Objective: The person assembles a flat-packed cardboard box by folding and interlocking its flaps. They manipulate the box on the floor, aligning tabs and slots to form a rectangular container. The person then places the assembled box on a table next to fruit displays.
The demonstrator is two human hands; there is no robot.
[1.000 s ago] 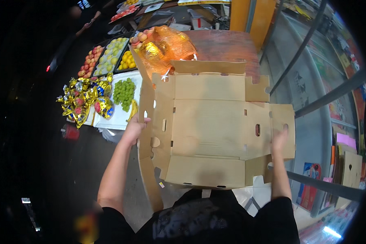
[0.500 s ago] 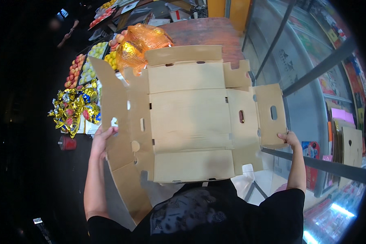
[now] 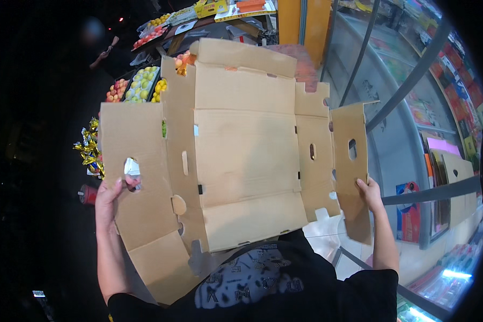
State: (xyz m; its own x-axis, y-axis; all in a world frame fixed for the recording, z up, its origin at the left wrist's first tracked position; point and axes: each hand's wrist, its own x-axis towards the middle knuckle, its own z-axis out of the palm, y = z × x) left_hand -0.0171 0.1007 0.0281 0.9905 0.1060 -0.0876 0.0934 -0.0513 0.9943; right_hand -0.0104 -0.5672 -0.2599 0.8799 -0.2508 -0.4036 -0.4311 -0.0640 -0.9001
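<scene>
A large unfolded cardboard box [image 3: 247, 153] spreads out flat in front of my body, its brown flaps cut with slots and oval hand holes. My left hand [image 3: 111, 194] grips the outer edge of the left flap, thumb on the near face; some fingers show through the hole. At the right flap's outer edge, my right hand [image 3: 370, 193] pinches the board with the thumb on top and the fingers behind it. The left flap now lies broad to view, while the right flap hangs down at an angle.
Trays of green fruit [image 3: 141, 83] and red-yellow fruit [image 3: 116, 90] stand beyond the left flap, near gold foil wrapping [image 3: 89, 149]. A red wooden tabletop [image 3: 298, 59] shows behind the box. Along the right run grey metal bars [image 3: 413, 72] and a glass case. A red container [image 3: 87, 194] is at left.
The left flap has swung outward and flattened, my left hand moving left and down with it. The box has risen slightly, covering the orange net bag. My right hand has shifted a little left.
</scene>
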